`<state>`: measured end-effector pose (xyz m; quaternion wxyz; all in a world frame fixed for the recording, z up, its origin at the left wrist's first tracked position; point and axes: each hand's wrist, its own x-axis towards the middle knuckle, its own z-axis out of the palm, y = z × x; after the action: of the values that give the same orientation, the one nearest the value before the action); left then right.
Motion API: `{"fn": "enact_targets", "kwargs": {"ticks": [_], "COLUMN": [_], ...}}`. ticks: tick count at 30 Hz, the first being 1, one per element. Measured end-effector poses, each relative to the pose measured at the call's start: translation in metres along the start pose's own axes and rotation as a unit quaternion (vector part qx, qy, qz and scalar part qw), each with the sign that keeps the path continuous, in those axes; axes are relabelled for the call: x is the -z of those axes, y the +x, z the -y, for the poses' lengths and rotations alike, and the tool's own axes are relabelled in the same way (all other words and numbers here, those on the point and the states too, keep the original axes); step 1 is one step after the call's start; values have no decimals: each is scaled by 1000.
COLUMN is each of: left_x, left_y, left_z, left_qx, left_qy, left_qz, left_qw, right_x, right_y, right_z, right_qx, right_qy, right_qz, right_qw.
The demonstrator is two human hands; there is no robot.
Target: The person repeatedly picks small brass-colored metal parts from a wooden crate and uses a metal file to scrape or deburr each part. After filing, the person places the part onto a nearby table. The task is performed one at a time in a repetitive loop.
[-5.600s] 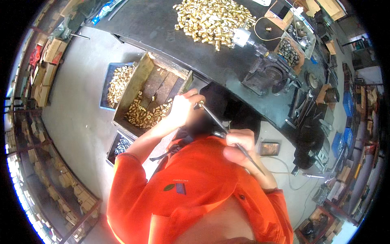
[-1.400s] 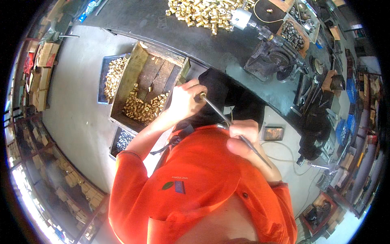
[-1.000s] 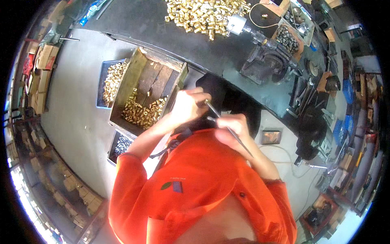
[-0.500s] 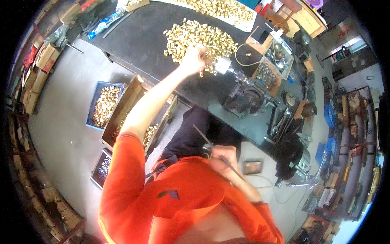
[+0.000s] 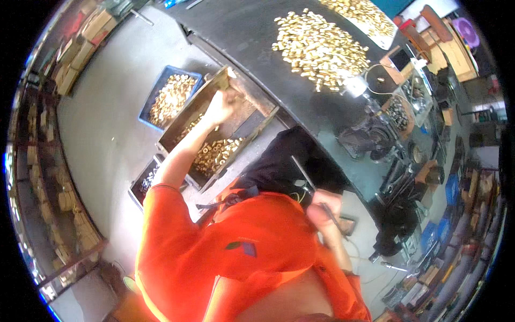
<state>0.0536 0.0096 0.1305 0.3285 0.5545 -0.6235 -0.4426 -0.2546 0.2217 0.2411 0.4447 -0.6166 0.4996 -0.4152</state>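
My left hand (image 5: 221,107) reaches into a wooden box (image 5: 257,127) beside the workbench, over its far part. Its fingers are smeared by motion, and whether they hold anything does not show. Small brass fittings (image 5: 217,155) lie heaped in the near part of that box. Close to my body, my right hand (image 5: 324,206) is closed round a thin metal rod (image 5: 303,173), which sticks out past both sides of the fist. On the bench stands a clamped spindle-like device (image 5: 370,134) with a shiny, blurred round head (image 5: 355,85).
A large pile of brass fittings (image 5: 316,48) covers part of the dark workbench (image 5: 236,32), with more on a white tray (image 5: 383,40). A blue crate of fittings (image 5: 145,115) and a dark bin (image 5: 137,188) flank the box. Shelving (image 5: 53,188) stands left.
My left hand has moved from the brass pile near the shiny head down into the wooden box. The view has shifted left. My right hand still grips the rod.
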Motion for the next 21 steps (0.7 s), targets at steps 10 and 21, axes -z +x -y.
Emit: {"fn": "enact_targets", "kwargs": {"ticks": [10, 21], "left_x": [-23, -24], "left_y": [-52, -25], "left_z": [100, 94], "left_qx": [-40, -75], "left_qy": [426, 534], "left_qz": [189, 295], "left_qw": [884, 788], "right_x": [-6, -6], "right_y": [11, 5], "right_z": [2, -2], "right_qx": [-7, -14], "right_qy": [-17, -55], "right_qz": [53, 30], "right_qw": [998, 998]}}
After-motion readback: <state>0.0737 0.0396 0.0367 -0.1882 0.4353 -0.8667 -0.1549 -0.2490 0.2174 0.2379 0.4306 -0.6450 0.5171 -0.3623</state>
